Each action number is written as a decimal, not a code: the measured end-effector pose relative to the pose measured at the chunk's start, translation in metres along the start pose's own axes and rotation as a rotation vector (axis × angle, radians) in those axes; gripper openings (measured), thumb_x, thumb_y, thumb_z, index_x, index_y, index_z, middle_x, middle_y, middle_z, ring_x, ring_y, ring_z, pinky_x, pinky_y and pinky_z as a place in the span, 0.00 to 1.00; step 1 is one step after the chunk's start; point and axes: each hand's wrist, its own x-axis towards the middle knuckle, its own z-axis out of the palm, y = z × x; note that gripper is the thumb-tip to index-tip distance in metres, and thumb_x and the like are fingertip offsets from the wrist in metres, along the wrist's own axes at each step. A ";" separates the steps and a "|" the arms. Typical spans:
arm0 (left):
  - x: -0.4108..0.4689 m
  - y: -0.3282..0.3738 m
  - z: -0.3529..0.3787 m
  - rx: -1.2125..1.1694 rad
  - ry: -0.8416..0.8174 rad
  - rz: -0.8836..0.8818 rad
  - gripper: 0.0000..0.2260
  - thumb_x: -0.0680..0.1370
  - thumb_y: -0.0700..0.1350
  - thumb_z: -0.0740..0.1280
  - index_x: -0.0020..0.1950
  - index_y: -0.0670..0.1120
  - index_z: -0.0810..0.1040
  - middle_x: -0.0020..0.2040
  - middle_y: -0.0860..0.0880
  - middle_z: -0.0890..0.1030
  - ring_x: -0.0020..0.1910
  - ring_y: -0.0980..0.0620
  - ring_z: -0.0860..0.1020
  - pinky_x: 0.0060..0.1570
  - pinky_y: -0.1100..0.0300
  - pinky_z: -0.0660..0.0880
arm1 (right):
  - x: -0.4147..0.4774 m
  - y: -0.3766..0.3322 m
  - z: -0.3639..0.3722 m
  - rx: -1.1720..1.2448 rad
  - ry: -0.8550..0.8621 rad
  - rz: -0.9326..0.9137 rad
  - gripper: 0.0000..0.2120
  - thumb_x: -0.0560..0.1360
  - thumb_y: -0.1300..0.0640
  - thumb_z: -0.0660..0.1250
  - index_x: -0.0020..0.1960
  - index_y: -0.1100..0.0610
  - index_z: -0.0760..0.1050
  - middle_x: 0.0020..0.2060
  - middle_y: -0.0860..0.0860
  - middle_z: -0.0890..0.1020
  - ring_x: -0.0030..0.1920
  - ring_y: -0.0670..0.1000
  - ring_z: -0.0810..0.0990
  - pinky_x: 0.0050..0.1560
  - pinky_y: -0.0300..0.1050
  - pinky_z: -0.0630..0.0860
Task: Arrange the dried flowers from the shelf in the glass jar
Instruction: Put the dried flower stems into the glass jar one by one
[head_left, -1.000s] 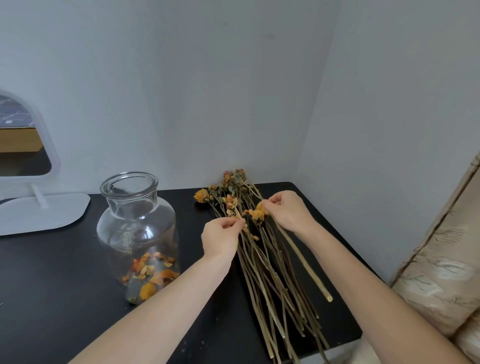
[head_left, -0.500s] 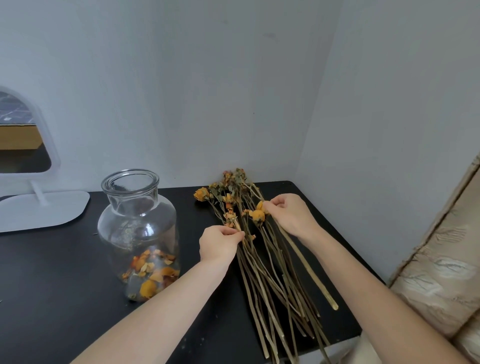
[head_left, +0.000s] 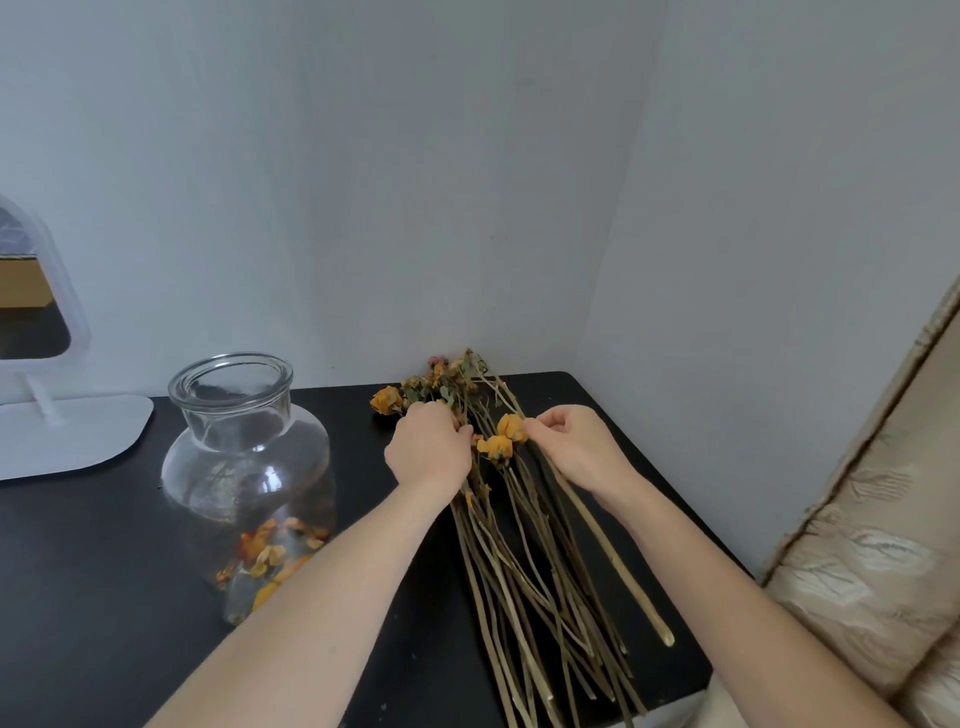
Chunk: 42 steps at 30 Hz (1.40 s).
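While the dried flowers (head_left: 519, 545) lie as a loose bundle flat on the dark surface (head_left: 78, 571), to the right of the glass jar (head_left: 244, 467), both hands work at the flower-head end. The left hand (head_left: 428, 452) has its fingers curled into the stems just below the heads. The right hand (head_left: 576, 447) pinches an orange head (head_left: 511, 427) between thumb and fingertips, on the side of the bundle away from the jar.

Step in hand, as judged: sorting or separating stems; none stands in the jar yet. The jar is upright and unlidded, with loose orange petals (head_left: 270, 556) at its bottom.

The next move calls for lifting a chosen stem clear of the tangle, turning it upright and lowering its cut end through the jar's neck. The stems look long against the jar, and the heads appear brittle, so a light grip is advised.

Clearances: the wall corner stands close behind the heads, to the jar's right and behind it. The cut ends reach the surface's near edge, some seemingly past it. A mirror (head_left: 31, 312) on a white base stands left of the jar. The air above the jar is open.
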 end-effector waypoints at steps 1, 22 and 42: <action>0.006 0.001 0.003 0.014 -0.026 -0.033 0.11 0.77 0.51 0.64 0.49 0.45 0.81 0.51 0.47 0.79 0.49 0.47 0.78 0.42 0.54 0.75 | 0.000 0.000 -0.001 0.009 -0.005 0.000 0.07 0.75 0.50 0.65 0.43 0.52 0.77 0.39 0.48 0.80 0.40 0.43 0.78 0.36 0.34 0.68; 0.046 0.018 0.029 0.073 -0.144 -0.118 0.09 0.71 0.50 0.67 0.42 0.45 0.73 0.49 0.45 0.80 0.53 0.42 0.76 0.54 0.50 0.70 | 0.008 0.019 -0.015 0.069 0.003 -0.007 0.04 0.75 0.50 0.65 0.43 0.49 0.77 0.37 0.45 0.81 0.40 0.41 0.79 0.38 0.34 0.69; 0.041 0.017 0.016 -0.204 -0.194 -0.272 0.06 0.75 0.45 0.67 0.44 0.43 0.74 0.49 0.43 0.79 0.51 0.43 0.77 0.56 0.48 0.73 | 0.008 0.020 -0.022 0.128 0.100 0.076 0.08 0.77 0.55 0.61 0.41 0.53 0.74 0.29 0.46 0.72 0.31 0.43 0.70 0.33 0.36 0.65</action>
